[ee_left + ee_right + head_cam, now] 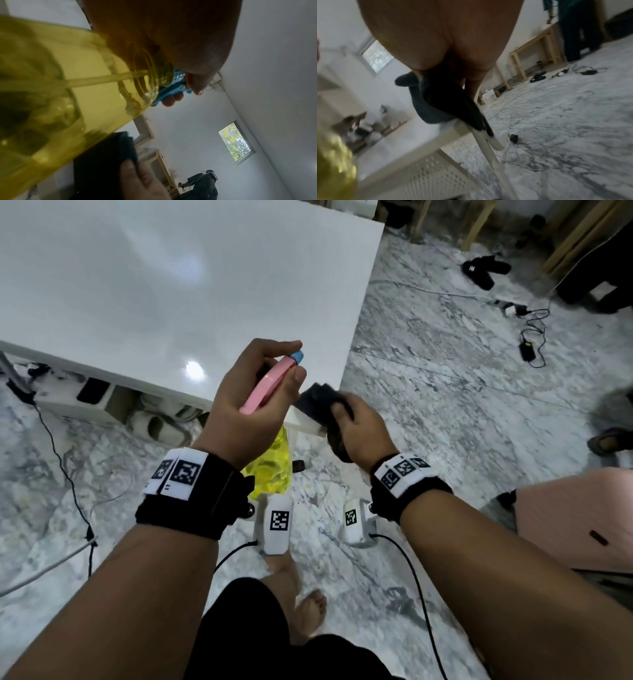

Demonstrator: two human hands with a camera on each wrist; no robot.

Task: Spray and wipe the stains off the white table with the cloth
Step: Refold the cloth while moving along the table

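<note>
My left hand (270, 381) grips a spray bottle (270, 470) of yellow liquid by its pink head (269, 383), whose blue nozzle points toward the white table (171, 285). It hovers over the table's near right corner. The left wrist view shows the yellow bottle (60, 88) up close, with fingers (172, 100) curled on the blue trigger. Just to the right, my right hand (346, 419) clutches a dark cloth (317, 402) near the corner's edge. In the right wrist view the dark cloth (440, 102) hangs bunched below my palm. I see no stains on the glossy tabletop.
Marble floor surrounds the table. Black slippers (483, 270) and a power strip with cables (513, 309) lie at the far right. A pink chair (575, 518) stands at my right. White slippers (161, 426) and a cable lie under the table. Another person's foot (609, 440) is at the right edge.
</note>
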